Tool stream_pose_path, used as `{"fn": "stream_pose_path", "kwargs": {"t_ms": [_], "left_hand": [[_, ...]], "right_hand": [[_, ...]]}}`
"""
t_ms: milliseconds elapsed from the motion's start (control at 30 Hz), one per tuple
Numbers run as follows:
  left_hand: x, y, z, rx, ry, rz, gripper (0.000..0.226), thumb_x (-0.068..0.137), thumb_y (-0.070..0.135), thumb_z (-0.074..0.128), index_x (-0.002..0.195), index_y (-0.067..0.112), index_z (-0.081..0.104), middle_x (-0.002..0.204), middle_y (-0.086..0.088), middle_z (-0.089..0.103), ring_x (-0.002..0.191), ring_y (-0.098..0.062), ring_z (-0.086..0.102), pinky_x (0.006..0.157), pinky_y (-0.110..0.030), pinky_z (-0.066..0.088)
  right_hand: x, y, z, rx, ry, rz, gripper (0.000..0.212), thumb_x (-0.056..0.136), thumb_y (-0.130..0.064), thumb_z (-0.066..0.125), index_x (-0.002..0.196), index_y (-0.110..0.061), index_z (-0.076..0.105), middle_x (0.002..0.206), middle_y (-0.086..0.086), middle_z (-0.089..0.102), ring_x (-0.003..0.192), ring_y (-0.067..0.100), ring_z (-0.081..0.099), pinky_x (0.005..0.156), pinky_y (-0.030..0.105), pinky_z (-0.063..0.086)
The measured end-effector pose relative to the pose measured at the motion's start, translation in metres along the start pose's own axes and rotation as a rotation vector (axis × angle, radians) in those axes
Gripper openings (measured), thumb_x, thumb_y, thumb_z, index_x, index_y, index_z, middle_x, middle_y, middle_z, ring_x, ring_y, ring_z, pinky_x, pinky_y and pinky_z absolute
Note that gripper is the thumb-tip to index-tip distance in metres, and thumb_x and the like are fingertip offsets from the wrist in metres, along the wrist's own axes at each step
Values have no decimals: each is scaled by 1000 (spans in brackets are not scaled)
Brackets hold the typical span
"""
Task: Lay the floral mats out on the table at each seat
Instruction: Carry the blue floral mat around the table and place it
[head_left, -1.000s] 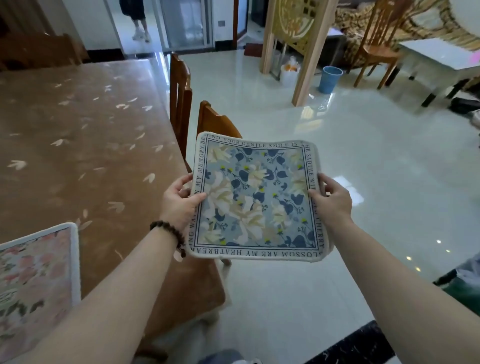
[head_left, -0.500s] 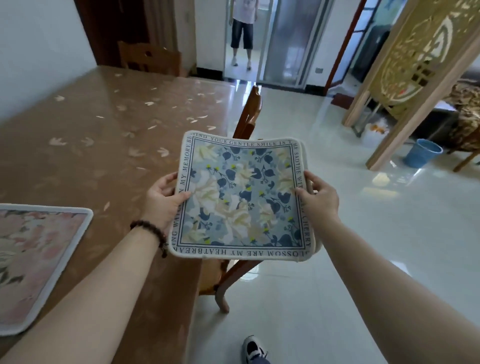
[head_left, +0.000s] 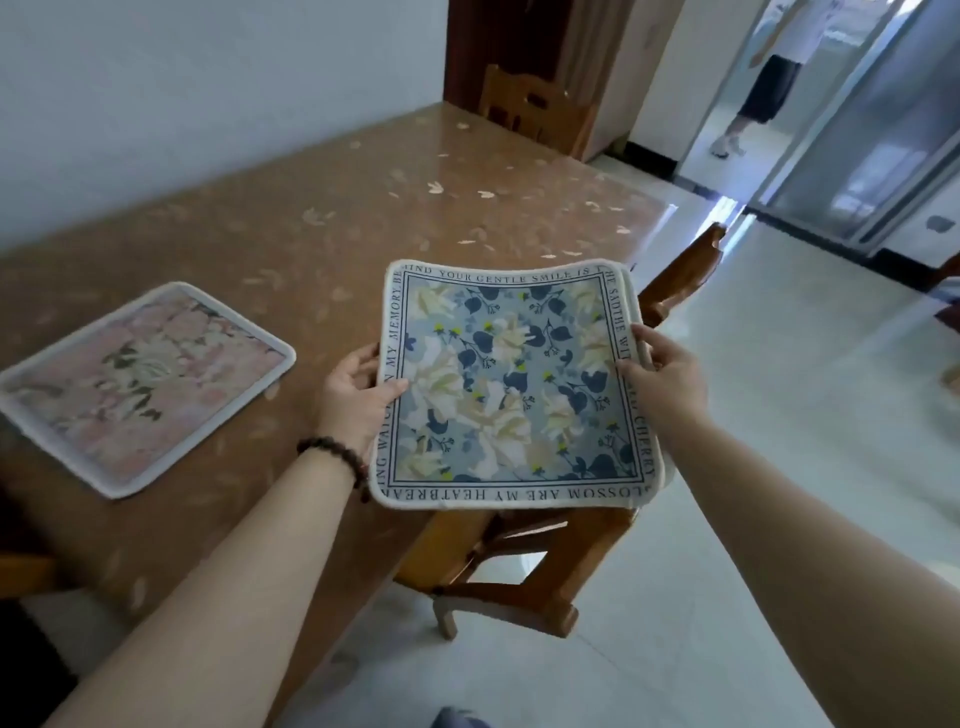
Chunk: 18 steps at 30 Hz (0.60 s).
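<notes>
I hold a blue floral mat (head_left: 511, 384) with a cream border and printed lettering, flat in the air over the table's near right edge. More mat edges show beneath it on the right side. My left hand (head_left: 356, 397) grips its left edge, thumb on top. Its right edge is pinched by my right hand (head_left: 665, 379). A pink floral mat (head_left: 135, 384) lies flat on the brown table (head_left: 322, 244) to the left, apart from the blue one.
A wooden chair (head_left: 524, 561) is tucked under the table right below the held mat. A second chair (head_left: 535, 111) stands at the table's far end. A white wall runs along the table's left side. A person (head_left: 763, 88) stands in the doorway at the back right.
The view has swung left toward the table. The blue mat has moved with both hands from over the floor and chairs to over the table's edge. The pink mat is now fully in view.
</notes>
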<state>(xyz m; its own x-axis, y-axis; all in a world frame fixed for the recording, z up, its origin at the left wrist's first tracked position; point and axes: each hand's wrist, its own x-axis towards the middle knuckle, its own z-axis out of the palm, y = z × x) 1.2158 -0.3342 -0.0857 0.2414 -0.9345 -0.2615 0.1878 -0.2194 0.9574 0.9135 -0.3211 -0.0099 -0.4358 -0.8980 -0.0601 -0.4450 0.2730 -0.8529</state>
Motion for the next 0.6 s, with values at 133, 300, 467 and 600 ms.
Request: {"fn": "stream_pose_path", "kwargs": {"t_ms": [133,300,467,600], "left_hand": [[-4,-13,-26,0,185,-43,43,75,-1,74,93,37,63,83,6,75,76,-19,72,69,-48,59],[-15,-31,-39,30,389,-100,45,73,4,76,91,42,60,82,7,74,74,-14,72,66,-43,59],[-14,-48,-19,26,547,-120,49,74,7,76,110,34,58,93,3,72,77,-12,71,64,-38,59],[-9,-56,17,20,680,-137,48,77,7,74,112,33,54,99,0,70,80,-14,70,64,-36,59]], "right_hand": [[30,-5,43,-45,-147,-49,50,88,-22,66,133,-39,52,125,-3,61,88,14,67,76,40,59],[66,-4,88,-85,-324,-119,48,86,-20,68,130,-36,57,126,-4,62,95,15,65,80,39,58],[114,3,119,-106,-468,-206,47,85,-19,69,129,-32,59,128,-11,60,95,10,62,79,29,55],[162,9,139,-105,-592,-237,48,84,-17,70,128,-33,59,126,-7,63,100,13,64,83,34,57]]}}
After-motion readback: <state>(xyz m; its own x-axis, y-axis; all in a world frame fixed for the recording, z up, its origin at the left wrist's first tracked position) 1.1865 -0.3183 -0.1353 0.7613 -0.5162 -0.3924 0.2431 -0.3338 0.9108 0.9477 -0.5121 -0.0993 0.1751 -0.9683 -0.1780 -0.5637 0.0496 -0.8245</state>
